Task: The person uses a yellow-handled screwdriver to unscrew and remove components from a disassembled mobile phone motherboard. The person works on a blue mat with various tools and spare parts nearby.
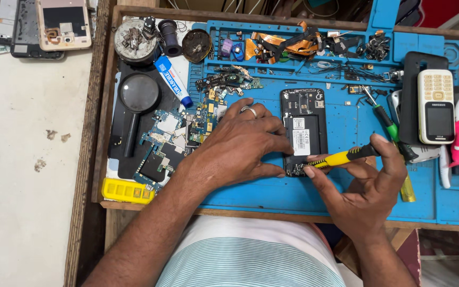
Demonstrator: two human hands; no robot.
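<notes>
Screwdriver (343,157) with the yellow handle sits pinched in my right hand (370,191), fingers closed around it, tip down at the near end of the opened black phone (303,130). My left hand (237,146) lies flat with fingers spread, pressing on that phone's left edge, holding nothing. Phone's about mid-way across the blue work mat (346,191). Left of my hand there's a pile of circuit boards (173,135) and a magnifying glass (138,98). Far right, a white keypad phone (435,106).
</notes>
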